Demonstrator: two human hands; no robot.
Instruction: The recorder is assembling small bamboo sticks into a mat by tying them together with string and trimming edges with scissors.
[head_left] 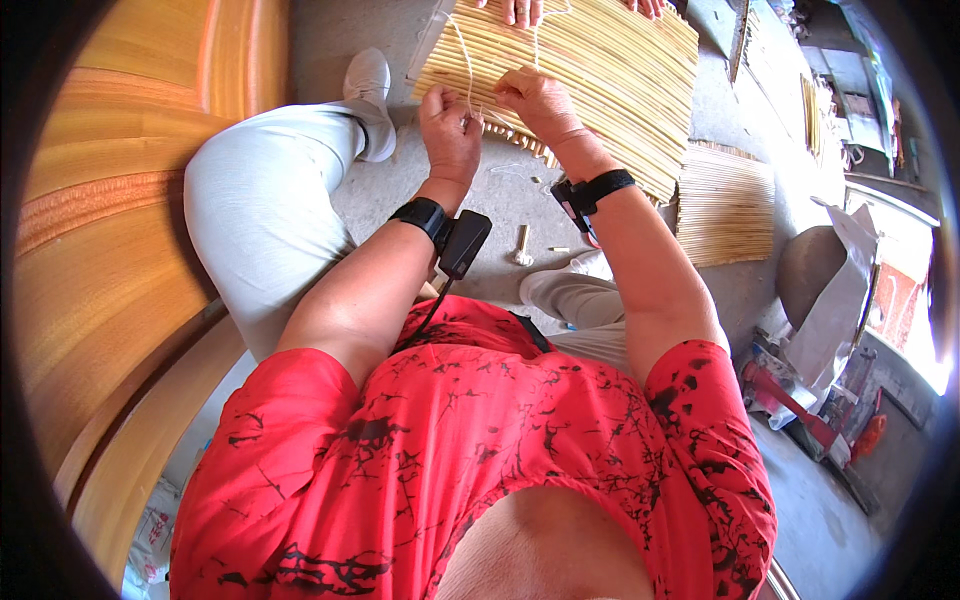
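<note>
A pale yellow mat of thin parallel sticks (610, 90) fills the top middle, with white cords (465, 58) lying across it. My left hand (450, 135) is closed at the mat's near left edge, gripping a white cord. My right hand (537, 108) is pinched over the mat, to the right of my left one, at the lower end of another cord; what is between its fingertips is hidden. Another person's fingers (520, 12) rest on the mat's far part. Both my wrists carry black straps with devices.
A second stick mat (725, 200) lies on the grey floor at the right. Short offcuts (523, 245) lie below my hands. An orange wooden panel (120, 220) stands close at my left. A grey sheet-like item (830, 300) and tools stand at lower right, with stick bundles (815, 115) behind.
</note>
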